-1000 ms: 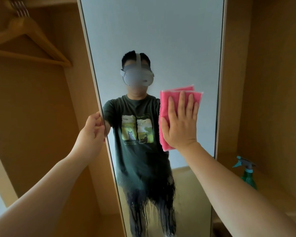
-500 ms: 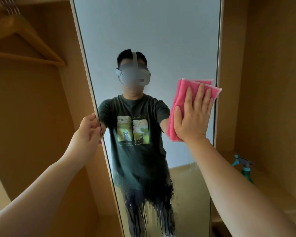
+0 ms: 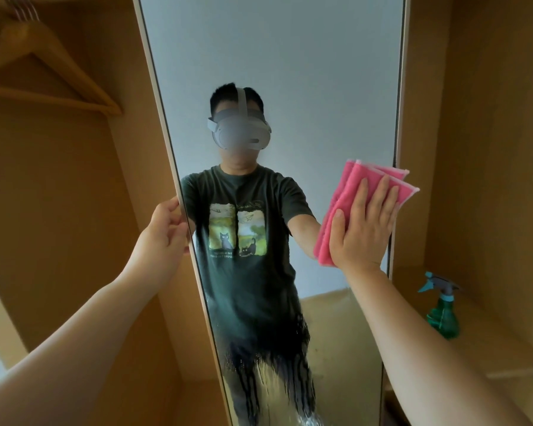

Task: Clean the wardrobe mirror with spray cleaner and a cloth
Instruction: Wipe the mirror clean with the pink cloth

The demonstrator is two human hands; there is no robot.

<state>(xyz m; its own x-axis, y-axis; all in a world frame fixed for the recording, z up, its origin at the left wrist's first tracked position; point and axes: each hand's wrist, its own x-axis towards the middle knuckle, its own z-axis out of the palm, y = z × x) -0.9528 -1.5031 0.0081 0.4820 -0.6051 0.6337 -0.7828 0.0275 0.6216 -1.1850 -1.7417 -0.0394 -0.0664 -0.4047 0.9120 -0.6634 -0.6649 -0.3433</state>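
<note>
**Cloth at the mirror's right edge**

My R hand [image 3: 362, 229] lies flat, fingers straight, pressing the folded pink cloth [image 3: 360, 179] onto the mirror [image 3: 274, 72]. The cloth pokes out above my fingertips, past the glass edge. L hand [image 3: 163, 235] curls round the mirror's left edge, gripping it. Spray bottle [image 3: 442, 315] stands on the shelf [image 3: 490, 348], below-right of my R wrist.

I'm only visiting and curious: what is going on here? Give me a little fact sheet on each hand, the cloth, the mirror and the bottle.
left hand: grips the mirror by its left edge
right hand: flat, fingers straight, presses the pink cloth on the glass near the right edge
mirror surface: wet streaks run down the lower part
spray bottle: green, upright on the shelf to the right, untouched
hanger: wooden, upper left
</note>
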